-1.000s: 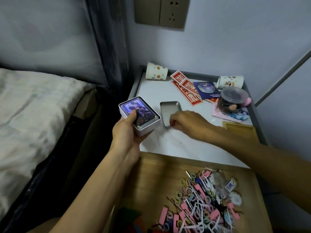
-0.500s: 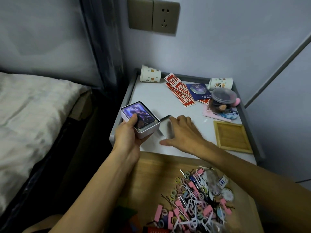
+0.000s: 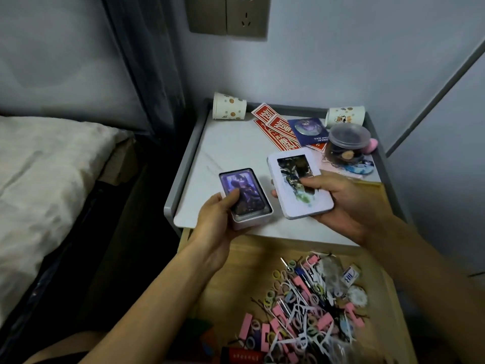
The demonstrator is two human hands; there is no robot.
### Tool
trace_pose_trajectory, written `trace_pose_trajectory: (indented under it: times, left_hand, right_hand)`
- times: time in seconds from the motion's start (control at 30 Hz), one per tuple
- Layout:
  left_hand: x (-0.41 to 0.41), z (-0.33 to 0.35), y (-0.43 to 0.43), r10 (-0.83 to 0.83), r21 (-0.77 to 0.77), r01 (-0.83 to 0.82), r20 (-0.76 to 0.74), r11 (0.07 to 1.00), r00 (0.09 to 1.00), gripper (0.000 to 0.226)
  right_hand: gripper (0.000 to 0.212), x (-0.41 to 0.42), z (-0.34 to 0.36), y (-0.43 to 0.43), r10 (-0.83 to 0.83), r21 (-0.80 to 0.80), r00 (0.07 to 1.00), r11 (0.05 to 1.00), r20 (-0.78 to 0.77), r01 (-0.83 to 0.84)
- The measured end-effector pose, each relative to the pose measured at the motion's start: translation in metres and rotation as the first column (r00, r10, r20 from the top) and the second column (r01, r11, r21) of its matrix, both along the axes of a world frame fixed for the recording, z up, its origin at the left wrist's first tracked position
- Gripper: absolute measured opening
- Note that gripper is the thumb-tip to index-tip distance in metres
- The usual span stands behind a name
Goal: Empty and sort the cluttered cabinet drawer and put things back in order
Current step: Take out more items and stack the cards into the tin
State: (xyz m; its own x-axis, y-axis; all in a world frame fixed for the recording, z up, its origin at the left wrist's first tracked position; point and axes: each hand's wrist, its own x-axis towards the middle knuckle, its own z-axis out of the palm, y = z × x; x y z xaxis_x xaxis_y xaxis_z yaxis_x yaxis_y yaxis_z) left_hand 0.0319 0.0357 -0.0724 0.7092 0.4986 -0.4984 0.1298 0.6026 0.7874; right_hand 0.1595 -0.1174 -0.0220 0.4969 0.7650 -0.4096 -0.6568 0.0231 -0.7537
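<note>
We have the tin (image 3: 250, 219) low in our left hand (image 3: 214, 227), fingers curled round its side and the thumb pressed on the purple card that lies face up inside. It hangs over the front edge of the cabinet top (image 3: 231, 153). Just beside it, the lid (image 3: 294, 203) sits picture-side up in our right hand (image 3: 349, 206), pinched between the thumb on top and the fingers underneath. Tin and lid are apart, not touching. Below our wrists the drawer (image 3: 236, 264) stands open, its right side heaped with hair ties and pink clips (image 3: 309, 306). Further back on the top lie red stickers (image 3: 278, 130), a lidded jar (image 3: 346, 143) and two tipped paper cups (image 3: 228, 107).
</note>
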Motion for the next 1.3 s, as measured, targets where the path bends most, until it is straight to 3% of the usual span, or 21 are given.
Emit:
trace_pose_trajectory:
  times: [0.1, 0.23, 0.33, 0.43, 0.57, 0.7, 0.83, 0.97, 1.07, 1.13, 1.3]
  left_hand:
    - [0.001, -0.003, -0.016, -0.128, 0.003, 0.128, 0.01, 0.992, 0.992, 0.032]
    - [0.003, -0.003, -0.029, -0.212, -0.012, 0.212, 0.041, 0.977, 0.976, 0.033]
    - [0.003, -0.005, -0.03, -0.213, -0.016, 0.214, 0.047, 0.977, 0.976, 0.034]
    - [0.002, -0.006, -0.025, -0.201, 0.002, 0.201, 0.041, 0.98, 0.979, 0.034]
    - [0.001, -0.006, -0.017, -0.179, -0.001, 0.18, 0.059, 0.984, 0.982, 0.035]
    - [0.0, -0.005, -0.018, -0.263, -0.048, 0.266, 0.056, 0.963, 0.963, 0.036]
    - [-0.001, -0.006, -0.023, -0.362, -0.057, 0.364, 0.035, 0.93, 0.931, 0.036]
    - [-0.002, -0.009, -0.028, -0.326, -0.08, 0.327, 0.023, 0.942, 0.945, 0.034]
    - [-0.001, -0.009, -0.033, -0.315, -0.074, 0.318, 0.044, 0.945, 0.948, 0.035]
    - [0.0, -0.008, -0.035, -0.307, -0.073, 0.311, 0.058, 0.948, 0.95, 0.034]
    - [0.002, -0.009, -0.037, -0.292, -0.066, 0.295, 0.052, 0.953, 0.955, 0.036]
  right_hand:
    - [0.046, 0.0, -0.013, -0.007, 0.004, -0.009, 0.996, 1.0, 0.091, -0.004]
    - [0.04, 0.001, -0.022, -0.005, -0.022, -0.197, 0.927, 0.975, 0.374, 0.103]
    - [0.033, 0.003, -0.022, -0.006, 0.051, -0.307, 0.859, 0.943, 0.509, 0.126]
    - [0.023, 0.009, -0.021, -0.012, 0.084, -0.38, 0.819, 0.909, 0.567, 0.169]
    - [0.017, 0.012, -0.021, -0.019, 0.247, -0.495, 0.78, 0.864, 0.574, 0.091]
    - [0.017, 0.014, -0.017, -0.02, 0.37, -0.557, 0.66, 0.826, 0.654, 0.089]
    - [0.041, 0.017, -0.023, -0.013, 0.508, -0.666, 0.52, 0.727, 0.686, 0.168]
    - [0.078, 0.007, -0.029, -0.007, 0.684, -0.763, 0.352, 0.504, 0.639, 0.405]
    - [0.096, -0.005, -0.028, -0.003, 0.79, -0.787, 0.273, 0.378, 0.549, 0.487]
    - [0.09, -0.009, -0.029, 0.0, 0.775, -0.776, 0.266, 0.407, 0.573, 0.482]
    - [0.061, -0.012, -0.034, 0.003, 0.621, -0.698, 0.322, 0.61, 0.715, 0.374]
